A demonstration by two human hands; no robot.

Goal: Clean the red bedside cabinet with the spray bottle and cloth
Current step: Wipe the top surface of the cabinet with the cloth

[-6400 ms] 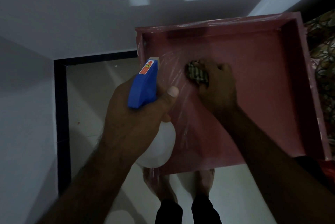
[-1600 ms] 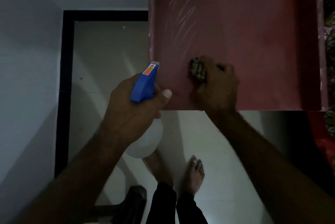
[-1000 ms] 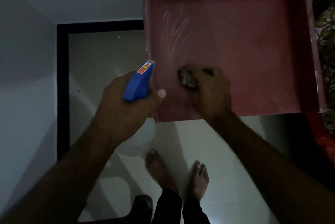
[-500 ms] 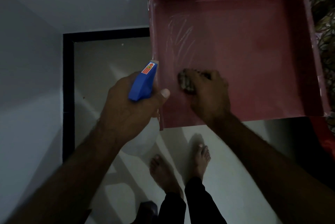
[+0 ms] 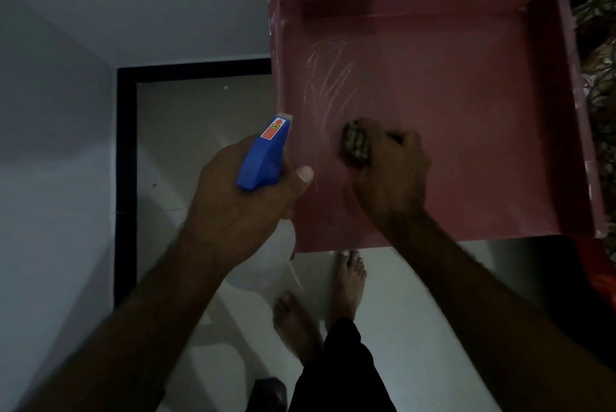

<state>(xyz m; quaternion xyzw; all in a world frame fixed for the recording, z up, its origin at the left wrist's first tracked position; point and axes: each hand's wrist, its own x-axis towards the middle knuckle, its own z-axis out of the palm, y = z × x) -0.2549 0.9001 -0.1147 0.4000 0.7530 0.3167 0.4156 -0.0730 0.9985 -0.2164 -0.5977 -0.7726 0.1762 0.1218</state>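
Cabinet (image 5: 483,128) fills the upper right, seen from above: red top, raised rim along back and right. It stands against the wall (image 5: 133,11) on a pale floor (image 5: 200,118). Patterned bedding (image 5: 600,78) is just beside its right edge.

My left hand (image 5: 240,205) is wrapped round the bottle's neck, thumb across the front. It holds the bottle just off the cabinet's left edge, nozzle pointing away from me. Can't tell if a finger is on the trigger. My right hand (image 5: 390,178) is bunched over the cloth and presses it onto the top, in the left-front part.

Bottle (image 5: 263,158): blue head, white body hanging below my fist over the floor. Cloth (image 5: 356,143): small patterned wad, only its left end shows past my fingers. Pale streaks (image 5: 330,78), wet-looking, lie on the top just behind the cloth.

Progress, my guess: the left side is sprayed and wiping is about midway. The streaked patch, right half and rim look not yet wiped. Front and sides are out of view, so I can't judge them.
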